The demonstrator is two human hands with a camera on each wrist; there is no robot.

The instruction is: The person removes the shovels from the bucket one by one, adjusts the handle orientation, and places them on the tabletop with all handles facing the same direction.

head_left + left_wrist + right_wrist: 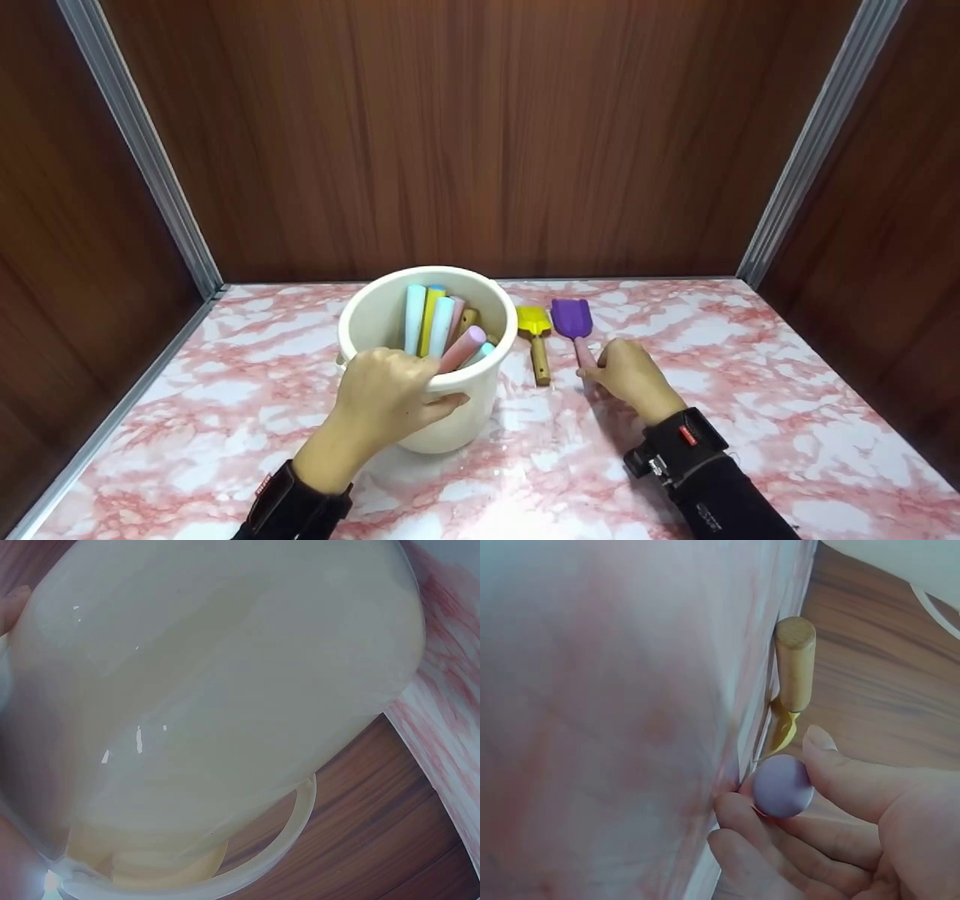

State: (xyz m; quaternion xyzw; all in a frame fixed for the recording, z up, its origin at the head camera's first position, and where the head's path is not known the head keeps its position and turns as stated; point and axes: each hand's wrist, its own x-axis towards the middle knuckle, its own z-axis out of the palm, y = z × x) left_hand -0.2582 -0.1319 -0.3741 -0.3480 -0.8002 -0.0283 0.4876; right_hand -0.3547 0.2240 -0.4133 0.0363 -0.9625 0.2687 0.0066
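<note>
Left hand [386, 394] grips the bucket [450, 431]; toward three o'clock, right hand [631, 377] pinches the purple shovel [573, 321], firmness unclear. Grasping seems the step; lifting needs steadiness.

Loc: encl. booth [900, 262] | wood-look walls [495, 135] | metal cnr. strips [146, 150] | marbled tabletop [540, 457] (pink/wht)

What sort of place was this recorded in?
Probably a small purpose-built workstation or recording booth: wood-grain panels enclose a marble-patterned tabletop on three sides, with metal strips at the corners.
</note>
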